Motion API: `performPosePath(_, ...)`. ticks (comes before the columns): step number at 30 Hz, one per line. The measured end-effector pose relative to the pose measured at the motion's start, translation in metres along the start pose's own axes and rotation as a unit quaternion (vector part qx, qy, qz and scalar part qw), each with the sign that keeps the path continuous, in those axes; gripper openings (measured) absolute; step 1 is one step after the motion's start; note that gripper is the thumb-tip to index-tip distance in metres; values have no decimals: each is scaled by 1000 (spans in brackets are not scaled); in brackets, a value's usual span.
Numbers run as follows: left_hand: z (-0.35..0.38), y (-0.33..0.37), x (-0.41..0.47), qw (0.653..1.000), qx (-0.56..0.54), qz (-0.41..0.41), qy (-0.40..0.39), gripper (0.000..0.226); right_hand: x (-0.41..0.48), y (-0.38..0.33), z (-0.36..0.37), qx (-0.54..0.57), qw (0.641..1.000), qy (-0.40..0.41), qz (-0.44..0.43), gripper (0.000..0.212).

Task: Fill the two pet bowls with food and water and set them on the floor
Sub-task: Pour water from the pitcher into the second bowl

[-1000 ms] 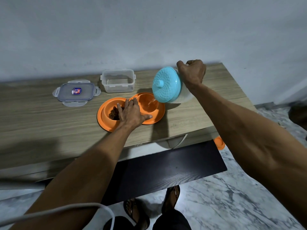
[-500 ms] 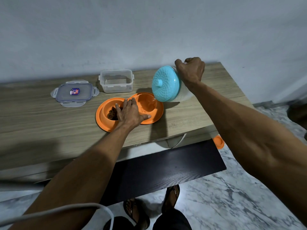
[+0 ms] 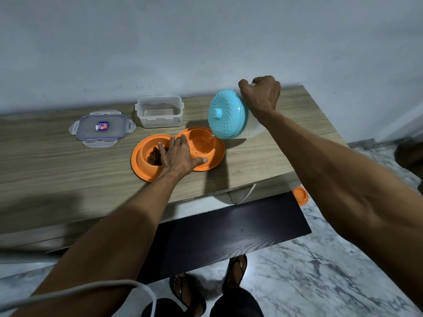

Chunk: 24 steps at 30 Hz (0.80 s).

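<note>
As it lies on the table (image 3: pixel 57 161), double pet bowl (image 3: pixel 140 161): orange; kibble (image 3: pixel 153 157) left, water (image 3: pixel 202 145) right.
Left hand (image 3: pixel 177 156): flat on its middle.
Right hand (image 3: pixel 261 94): gripping tilted jug (image 3: pixel 226 113), 1 o'clock of bowl.

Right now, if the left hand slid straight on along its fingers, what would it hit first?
Probably the clear tub, near its right end. The left hand lies flat on the orange bowl, fingers toward the wall; the line is close, so it might just pass beside the tub.

Head-worn view, down onto the table (image 3: pixel 45 161)
</note>
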<state>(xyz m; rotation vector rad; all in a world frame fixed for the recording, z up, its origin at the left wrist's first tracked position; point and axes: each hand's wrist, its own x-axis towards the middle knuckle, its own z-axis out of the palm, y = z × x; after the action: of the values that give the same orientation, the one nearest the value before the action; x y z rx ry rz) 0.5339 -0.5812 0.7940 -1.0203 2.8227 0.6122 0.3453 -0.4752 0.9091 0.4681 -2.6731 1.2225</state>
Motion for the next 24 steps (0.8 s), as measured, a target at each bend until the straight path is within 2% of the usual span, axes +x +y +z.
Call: performPosePath(24, 3, -1, 3, 1000, 7, -3, 1, 112, 1, -4, 5, -6, 1000, -9, -10, 40)
